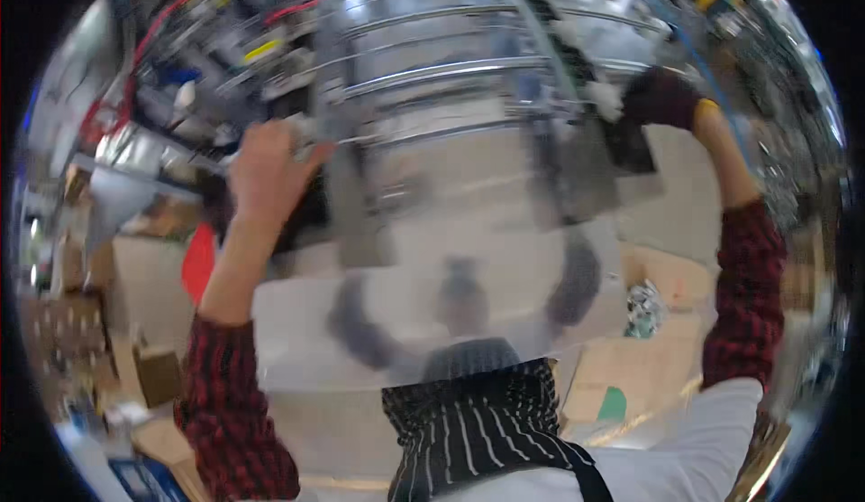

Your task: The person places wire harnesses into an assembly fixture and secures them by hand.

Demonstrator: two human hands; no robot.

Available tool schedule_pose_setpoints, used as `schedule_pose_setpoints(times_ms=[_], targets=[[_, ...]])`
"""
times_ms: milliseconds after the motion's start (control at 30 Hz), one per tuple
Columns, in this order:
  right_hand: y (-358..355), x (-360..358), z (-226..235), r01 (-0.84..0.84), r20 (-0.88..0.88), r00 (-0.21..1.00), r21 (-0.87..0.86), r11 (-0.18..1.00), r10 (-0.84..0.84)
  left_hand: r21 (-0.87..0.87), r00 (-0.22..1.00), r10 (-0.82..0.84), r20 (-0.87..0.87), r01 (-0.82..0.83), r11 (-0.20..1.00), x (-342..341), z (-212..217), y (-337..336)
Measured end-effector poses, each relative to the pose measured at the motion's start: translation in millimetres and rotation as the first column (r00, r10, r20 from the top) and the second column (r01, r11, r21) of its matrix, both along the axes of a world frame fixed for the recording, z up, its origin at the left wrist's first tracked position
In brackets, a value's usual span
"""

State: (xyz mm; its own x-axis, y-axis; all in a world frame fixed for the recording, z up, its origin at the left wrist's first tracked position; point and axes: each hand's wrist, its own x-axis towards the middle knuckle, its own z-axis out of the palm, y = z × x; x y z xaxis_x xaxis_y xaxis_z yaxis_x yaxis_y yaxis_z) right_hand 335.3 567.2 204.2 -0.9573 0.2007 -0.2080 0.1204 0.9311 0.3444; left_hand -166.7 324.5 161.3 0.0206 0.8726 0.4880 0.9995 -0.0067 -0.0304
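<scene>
A glossy pale sheet [487, 205] stretches from beneath a row of metal rollers [446, 71] towards my body, mirroring my arms and head. At the left side of the roller frame is my bare left hand [266, 170]. Its fingers curl forward and its thumb sticks out to the right, by a small whitish part [302, 125]. Whatever lies under those fingers is hidden. Over on the right side, my right hand [662, 101] wears a dark glove with a yellow cuff. It is beside a small white part [605, 101], its fingers smeared by blur.
Cluttered machine parts with red cables [162, 29] fill the far left. A red disc [198, 263] is beside my left forearm. Cardboard [631, 367] lies below the sheet, with a crumpled silvery bundle [644, 310] on it. Brown boxes [68, 326] stand at the left edge.
</scene>
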Motion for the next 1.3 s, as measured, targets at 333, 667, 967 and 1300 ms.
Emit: schedule_pose_setpoints(times_ms=[333, 667, 967, 1300], targets=[[-151.9, -301.1, -63.5, -0.093, -0.662, 0.740, -0.276, 0.957, -0.119, 0.029, 0.949, -0.255, 0.187, 0.255, 0.967, -49.7, -6.8, -35.7], [-119.3, -321.2, -68.0, -0.171, -0.657, 0.754, -0.166, 0.971, 0.021, 0.069, 0.923, -0.318, 0.216, 0.311, 0.948, -63.6, -2.0, -43.9], [-260.6, -267.1, -93.1, -0.391, -0.647, 0.762, -0.480, 0.785, -0.015, -0.146, 0.939, 0.095, 0.332, -0.049, 0.988, -202.2, -90.9, -169.2], [-346.4, -332.2, -126.5, -0.083, -0.285, 0.920, -0.812, 0.578, -0.268, -0.423, 0.927, 0.244, 0.284, -0.108, 0.900, -103.3, -64.3, -203.1]])
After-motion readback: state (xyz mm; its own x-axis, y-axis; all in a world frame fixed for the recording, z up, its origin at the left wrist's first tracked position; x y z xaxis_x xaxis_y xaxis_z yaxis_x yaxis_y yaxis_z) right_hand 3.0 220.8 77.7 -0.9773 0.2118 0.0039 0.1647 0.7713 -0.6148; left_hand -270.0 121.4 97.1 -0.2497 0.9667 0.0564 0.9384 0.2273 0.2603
